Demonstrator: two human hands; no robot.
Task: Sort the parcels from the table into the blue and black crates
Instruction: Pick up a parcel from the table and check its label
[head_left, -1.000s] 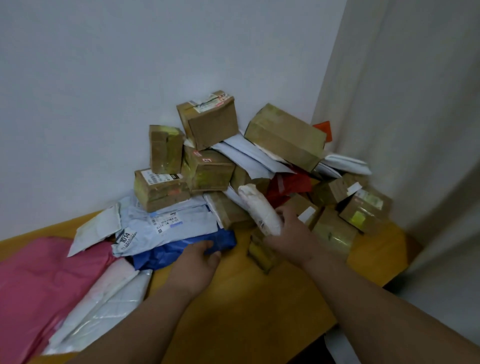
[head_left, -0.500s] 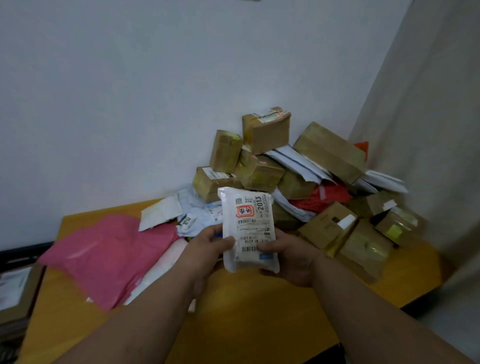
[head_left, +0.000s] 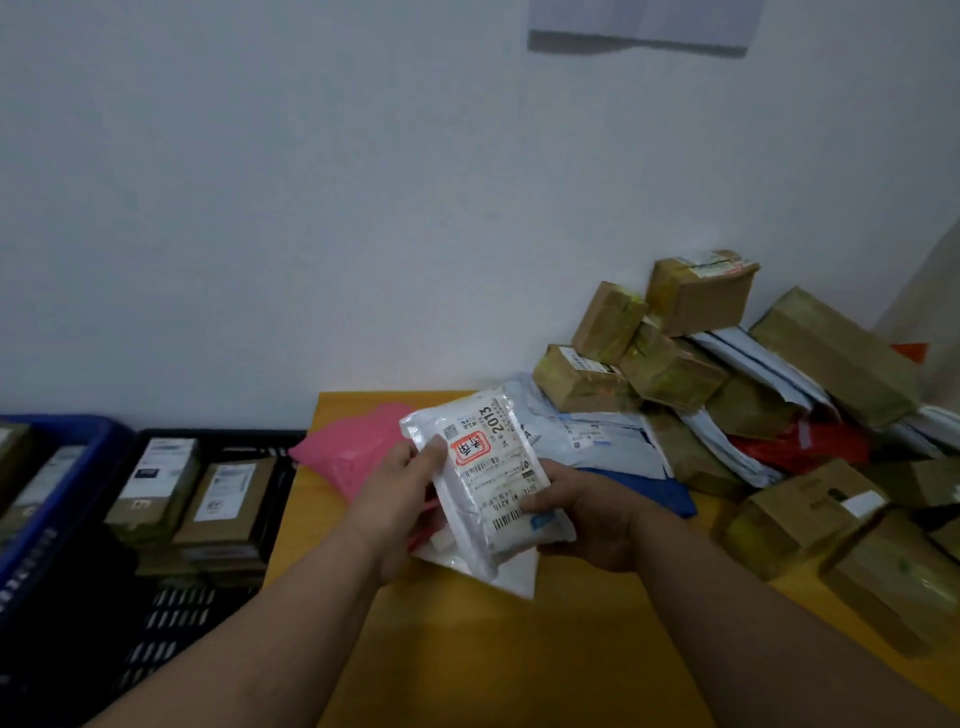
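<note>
The table (head_left: 519, 649) is yellow. The bag (head_left: 488, 483) is white with a red stamp and black stripes. One crate (head_left: 62, 499) is blue, the other crate (head_left: 171, 613) black. The boxes (head_left: 691, 296) are brown. A pink bag (head_left: 353, 452) lies flat.

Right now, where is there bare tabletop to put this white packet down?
Bare wood lies in front of the hands, on the table, bordered by the pink mailer to the left and the brown boxes to the right. Behind the white packet held by both hands, the pile crowds the wall.
</note>
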